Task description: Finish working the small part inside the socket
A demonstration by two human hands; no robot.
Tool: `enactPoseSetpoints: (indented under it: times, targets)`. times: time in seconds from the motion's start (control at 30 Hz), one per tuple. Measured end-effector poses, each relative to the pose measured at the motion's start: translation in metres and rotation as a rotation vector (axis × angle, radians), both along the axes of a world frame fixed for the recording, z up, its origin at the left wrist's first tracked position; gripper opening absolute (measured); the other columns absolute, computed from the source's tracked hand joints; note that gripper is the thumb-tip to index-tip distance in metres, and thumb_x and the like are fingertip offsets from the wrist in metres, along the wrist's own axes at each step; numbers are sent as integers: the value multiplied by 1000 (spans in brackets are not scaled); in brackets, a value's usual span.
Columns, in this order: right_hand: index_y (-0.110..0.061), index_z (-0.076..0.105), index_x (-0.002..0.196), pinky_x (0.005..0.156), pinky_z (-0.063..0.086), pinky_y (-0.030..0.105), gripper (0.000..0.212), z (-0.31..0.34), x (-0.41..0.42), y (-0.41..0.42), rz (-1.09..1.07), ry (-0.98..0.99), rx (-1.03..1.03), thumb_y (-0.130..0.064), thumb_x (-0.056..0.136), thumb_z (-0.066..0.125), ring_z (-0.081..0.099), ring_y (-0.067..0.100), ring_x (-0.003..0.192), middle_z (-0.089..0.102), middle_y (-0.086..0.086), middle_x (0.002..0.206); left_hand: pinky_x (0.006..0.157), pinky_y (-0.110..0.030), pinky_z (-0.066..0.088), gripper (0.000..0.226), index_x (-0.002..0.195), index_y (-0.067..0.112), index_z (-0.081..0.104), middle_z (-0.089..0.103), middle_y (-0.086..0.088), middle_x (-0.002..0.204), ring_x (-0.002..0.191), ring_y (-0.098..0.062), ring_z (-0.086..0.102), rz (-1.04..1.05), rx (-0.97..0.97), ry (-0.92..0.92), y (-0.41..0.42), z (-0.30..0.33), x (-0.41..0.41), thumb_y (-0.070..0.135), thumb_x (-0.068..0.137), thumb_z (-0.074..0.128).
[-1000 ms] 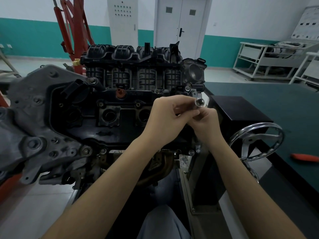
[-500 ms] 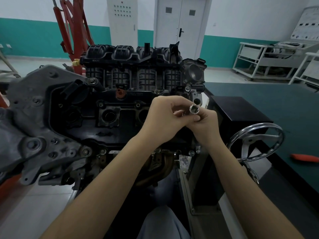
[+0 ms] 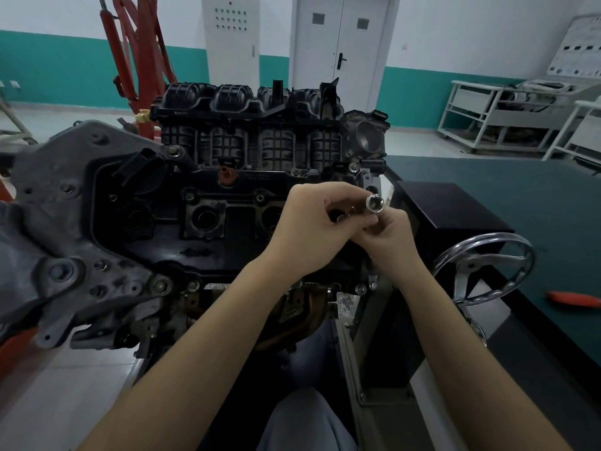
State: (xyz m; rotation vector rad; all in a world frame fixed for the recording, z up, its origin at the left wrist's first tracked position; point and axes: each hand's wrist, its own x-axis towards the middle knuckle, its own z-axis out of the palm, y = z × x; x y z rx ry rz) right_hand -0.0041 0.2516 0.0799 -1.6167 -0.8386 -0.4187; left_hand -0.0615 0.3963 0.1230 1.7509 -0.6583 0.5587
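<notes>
head view, shiny chrome socket (image 3: 374, 203), open end up, both hands pinching

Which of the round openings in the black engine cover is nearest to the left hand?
The opening partly hidden behind the left hand. The middle one is fully visible further left, and the dark one lies furthest left.

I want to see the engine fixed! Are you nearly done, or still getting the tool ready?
Still getting ready. Done: the engine already shows open round holes on top. In hand: the left hand and right hand both pinch a shiny socket in front of the engine. Left: the socket touches no bolt yet.
</notes>
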Motion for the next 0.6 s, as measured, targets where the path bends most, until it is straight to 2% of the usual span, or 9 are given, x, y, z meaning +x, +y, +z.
enactPoseSetpoints:
  times: [0.1, 0.17, 0.27, 0.37, 0.47, 0.53, 0.6]
  targets:
    - [-15, 61, 109, 76, 48, 10, 39, 2, 1, -2, -1, 5, -46, 12, 81, 61, 66, -6, 87, 70, -28, 89, 90, -37, 56, 30, 102, 7, 71, 73, -12, 95, 93, -22, 71, -108, -11, 56, 2, 0, 0, -11, 78, 71]
    - [-13, 67, 102, 75, 49, 12, 35, 2, 3, -1, -24, 9, -44, 12, 78, 65, 68, -1, 84, 72, -23, 86, 89, -35, 56, 29, 100, 6, 72, 73, -9, 95, 93, -18, 71, -85, 24, 60, 2, 0, -1, -7, 75, 77]
    - [-12, 70, 96, 76, 50, 15, 26, 0, 2, 0, -35, 3, -10, 8, 79, 68, 69, 4, 86, 73, -17, 87, 82, -25, 56, 25, 90, 15, 74, 73, 2, 85, 85, -7, 70, 15, 16, 27, 1, -1, -1, 2, 71, 83]
    - [-19, 64, 104, 79, 49, 13, 32, -1, 2, -1, 0, 13, -23, 6, 83, 63, 67, -1, 92, 71, -23, 95, 85, -25, 56, 23, 97, 10, 75, 73, 0, 88, 87, -9, 71, -4, 5, 19, 1, -1, 1, -2, 77, 77]
    - [-17, 60, 107, 76, 47, 10, 32, 0, 3, 0, 9, 36, -67, 4, 83, 59, 65, -7, 88, 69, -29, 90, 91, -33, 55, 27, 105, 5, 71, 73, -7, 95, 95, -18, 71, -98, 6, 51, 4, -1, 1, -7, 81, 70]
    - [-14, 64, 102, 74, 48, 9, 30, 1, 4, 2, -8, 11, -66, 7, 81, 61, 66, -7, 85, 69, -30, 87, 90, -31, 55, 27, 103, 7, 72, 73, -7, 95, 94, -16, 70, -91, 30, 42, 4, -1, 1, -6, 80, 73]
    - [-18, 70, 92, 75, 48, 10, 30, 1, 4, 3, -18, -13, -50, 9, 80, 63, 67, -4, 85, 70, -28, 87, 83, -24, 55, 24, 94, 14, 73, 73, 1, 88, 88, -9, 70, -22, 33, 18, 3, -2, 2, 0, 75, 79]
